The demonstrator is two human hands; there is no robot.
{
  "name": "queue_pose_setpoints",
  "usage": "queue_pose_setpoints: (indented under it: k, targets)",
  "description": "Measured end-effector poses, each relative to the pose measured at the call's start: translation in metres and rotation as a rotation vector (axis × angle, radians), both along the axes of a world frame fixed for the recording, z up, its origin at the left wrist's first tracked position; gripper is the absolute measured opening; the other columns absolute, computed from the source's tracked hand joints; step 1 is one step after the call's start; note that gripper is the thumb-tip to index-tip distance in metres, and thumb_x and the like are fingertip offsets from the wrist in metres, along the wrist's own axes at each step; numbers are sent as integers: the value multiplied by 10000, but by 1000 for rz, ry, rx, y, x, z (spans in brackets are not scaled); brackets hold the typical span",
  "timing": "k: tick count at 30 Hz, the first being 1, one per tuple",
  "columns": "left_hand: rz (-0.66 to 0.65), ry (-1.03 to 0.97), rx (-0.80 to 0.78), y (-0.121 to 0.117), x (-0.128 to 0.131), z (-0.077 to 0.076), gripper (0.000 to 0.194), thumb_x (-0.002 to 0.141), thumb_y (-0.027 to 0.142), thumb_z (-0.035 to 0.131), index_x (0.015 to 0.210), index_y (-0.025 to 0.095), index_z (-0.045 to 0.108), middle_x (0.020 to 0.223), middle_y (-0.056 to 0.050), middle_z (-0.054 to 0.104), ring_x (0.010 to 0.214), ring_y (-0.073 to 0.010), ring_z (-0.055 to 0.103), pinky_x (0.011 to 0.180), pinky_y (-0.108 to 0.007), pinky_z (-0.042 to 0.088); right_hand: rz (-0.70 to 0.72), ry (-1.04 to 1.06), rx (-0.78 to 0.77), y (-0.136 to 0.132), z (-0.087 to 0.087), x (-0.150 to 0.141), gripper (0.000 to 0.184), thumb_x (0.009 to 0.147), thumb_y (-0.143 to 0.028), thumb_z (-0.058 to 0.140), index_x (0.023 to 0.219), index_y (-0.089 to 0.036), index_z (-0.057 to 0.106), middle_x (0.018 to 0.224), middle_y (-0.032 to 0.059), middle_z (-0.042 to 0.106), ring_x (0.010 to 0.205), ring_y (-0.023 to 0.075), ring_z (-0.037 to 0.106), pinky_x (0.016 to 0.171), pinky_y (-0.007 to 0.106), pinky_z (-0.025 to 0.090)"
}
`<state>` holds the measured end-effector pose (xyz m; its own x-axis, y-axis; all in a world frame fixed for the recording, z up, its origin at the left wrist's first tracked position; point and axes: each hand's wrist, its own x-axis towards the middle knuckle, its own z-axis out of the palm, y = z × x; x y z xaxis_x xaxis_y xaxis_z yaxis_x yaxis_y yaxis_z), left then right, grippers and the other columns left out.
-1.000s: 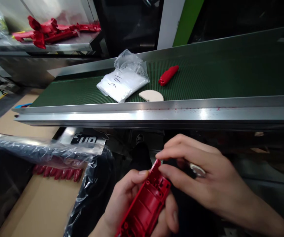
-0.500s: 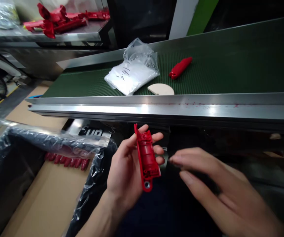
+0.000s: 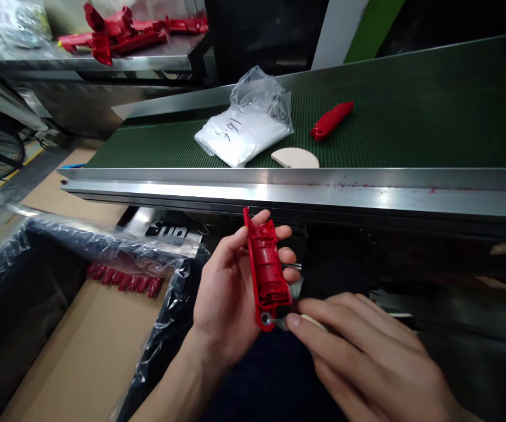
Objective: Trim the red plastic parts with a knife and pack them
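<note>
My left hand [image 3: 230, 293] is palm up, its fingers curled round a red plastic half-shell [image 3: 265, 261]. The hollow inner side of the shell faces up, and a metal ring sits in the round lug at its near end. My right hand [image 3: 367, 346] pinches a small knife-like tool [image 3: 281, 323] with a metal tip and a pale handle. The tip meets the lug beside the ring; whether it presses on the plastic or on the metal I cannot tell. Most of the handle is hidden by my right fingers.
Beyond my hands runs a green conveyor belt [image 3: 411, 129] with a metal edge [image 3: 367, 196]. On it lie a plastic bag [image 3: 244, 132], a red shell [image 3: 332, 120] and a pale curved piece [image 3: 295, 157]. A plastic-lined box [image 3: 90, 346] at left holds several red parts [image 3: 123, 280]. More red parts [image 3: 129, 35] lie on a bench.
My right hand has moved left and down to the shell's near end, and the knife-like tool now shows in its fingers. My left hand still holds the shell. The view has shifted slightly.
</note>
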<state>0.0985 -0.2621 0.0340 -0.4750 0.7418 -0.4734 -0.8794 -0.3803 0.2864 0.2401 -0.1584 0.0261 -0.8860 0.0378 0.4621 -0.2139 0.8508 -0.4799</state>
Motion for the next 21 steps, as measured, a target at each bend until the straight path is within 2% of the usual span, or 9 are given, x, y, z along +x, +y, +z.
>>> queue_pose_setpoints:
  k: [5, 9, 12, 15, 18, 21]
  targets:
    - [1, 18, 14, 0, 2, -1, 333, 948, 276, 443, 1222, 139, 575, 1012, -99, 635, 708, -148, 579, 615, -248, 491, -6, 18, 30, 4, 3, -2, 313, 817, -7, 524, 1039, -140, 699, 956, 82, 708, 807, 182, 656, 701, 325, 541]
    - [-7, 12, 33, -2, 1, -1, 337, 959, 280, 426, 1238, 139, 551, 1022, -99, 626, 707, -149, 579, 620, -255, 495, 8, 32, 0, 5, 1, -2, 329, 819, 8, 512, 1045, -156, 685, 966, 79, 700, 803, 170, 637, 661, 311, 526]
    - [0, 7, 44, -2, -2, -3, 334, 963, 271, 421, 1242, 132, 542, 1030, -99, 628, 719, -155, 587, 616, -254, 503, 20, 8, -26, 8, 0, 1, 351, 821, 16, 521, 1092, -163, 654, 1054, 86, 681, 855, 169, 624, 683, 316, 515]
    - [15, -1, 38, -3, -5, -5, 333, 959, 259, 432, 1238, 118, 545, 1042, -104, 632, 740, -167, 598, 619, -261, 513, 8, 7, -37, 16, 2, 4, 386, 813, 35, 535, 1141, -147, 626, 1143, 95, 642, 961, 172, 605, 767, 325, 506]
    - [50, -11, 18, -4, -8, -6, 339, 957, 250, 435, 1240, 100, 547, 1035, -114, 635, 742, -170, 597, 627, -274, 523, 17, 4, -3, 23, 7, 2, 394, 824, 31, 537, 1165, -153, 608, 1172, 89, 626, 1021, 168, 588, 816, 316, 495]
    - [79, -10, 22, -6, -9, -4, 340, 959, 248, 425, 1238, 97, 547, 1018, -120, 638, 736, -173, 596, 617, -274, 525, 59, -54, 54, 20, 11, -4, 375, 843, -2, 521, 1154, -190, 612, 1157, 73, 646, 989, 169, 591, 778, 316, 496]
